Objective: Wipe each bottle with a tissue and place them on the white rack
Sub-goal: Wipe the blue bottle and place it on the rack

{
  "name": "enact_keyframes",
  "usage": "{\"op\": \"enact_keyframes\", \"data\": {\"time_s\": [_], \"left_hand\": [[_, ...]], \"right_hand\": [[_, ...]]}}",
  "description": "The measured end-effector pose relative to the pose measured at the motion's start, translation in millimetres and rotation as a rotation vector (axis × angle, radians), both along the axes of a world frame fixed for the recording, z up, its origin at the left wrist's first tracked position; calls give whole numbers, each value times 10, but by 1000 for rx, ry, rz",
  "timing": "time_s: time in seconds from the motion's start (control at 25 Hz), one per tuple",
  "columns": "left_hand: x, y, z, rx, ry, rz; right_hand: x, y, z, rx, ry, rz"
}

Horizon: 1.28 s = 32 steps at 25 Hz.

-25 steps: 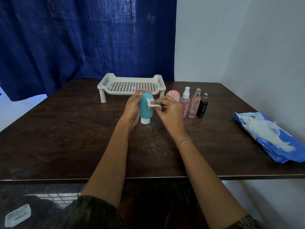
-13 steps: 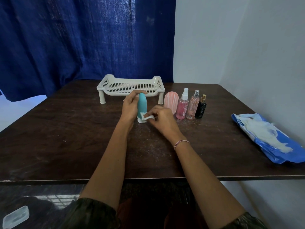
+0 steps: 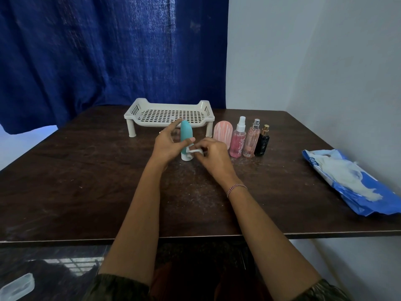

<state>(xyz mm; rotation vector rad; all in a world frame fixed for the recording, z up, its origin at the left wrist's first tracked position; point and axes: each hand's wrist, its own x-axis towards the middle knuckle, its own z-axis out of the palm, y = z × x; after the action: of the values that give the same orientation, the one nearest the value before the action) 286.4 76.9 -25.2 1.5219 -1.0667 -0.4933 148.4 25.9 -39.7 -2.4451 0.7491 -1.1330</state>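
A teal bottle (image 3: 186,134) stands on its white cap on the table (image 3: 86,170), in front of the white rack (image 3: 169,115). My left hand (image 3: 168,144) steadies it with the thumb on its side and the forefinger stretched out. My right hand (image 3: 213,154) pinches a small white tissue (image 3: 195,151) against the bottle's lower part. To the right stand a pink striped bottle (image 3: 223,136), a pink spray bottle (image 3: 238,140), a peach spray bottle (image 3: 251,141) and a black bottle (image 3: 262,142). Nothing lies on the rack.
A blue pack of tissues (image 3: 351,183) lies open at the table's right edge by the wall. A blue curtain (image 3: 108,51) hangs behind the table. A clear plastic lid (image 3: 16,286) shows below the table's front edge at the left.
The teal bottle has been turned edge-on and set down on its cap. My right hand moved the tissue from the bottle's top down to near the cap.
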Motion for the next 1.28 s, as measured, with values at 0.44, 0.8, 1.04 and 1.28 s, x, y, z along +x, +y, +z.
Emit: {"op": "enact_keyframes", "data": {"time_s": [0.44, 0.8, 1.04, 1.28], "left_hand": [[16, -52, -57, -68, 410, -32], [-36, -64, -33, -158, 670, -195], [-47, -70, -28, -226, 869, -282], [-103, -68, -55, -216, 840, -382]], "right_hand": [[-8, 16, 8, 9, 7, 2], [12, 110, 31, -86, -75, 4], [-8, 70, 41, -78, -161, -64], [34, 152, 31, -158, -167, 0]]}}
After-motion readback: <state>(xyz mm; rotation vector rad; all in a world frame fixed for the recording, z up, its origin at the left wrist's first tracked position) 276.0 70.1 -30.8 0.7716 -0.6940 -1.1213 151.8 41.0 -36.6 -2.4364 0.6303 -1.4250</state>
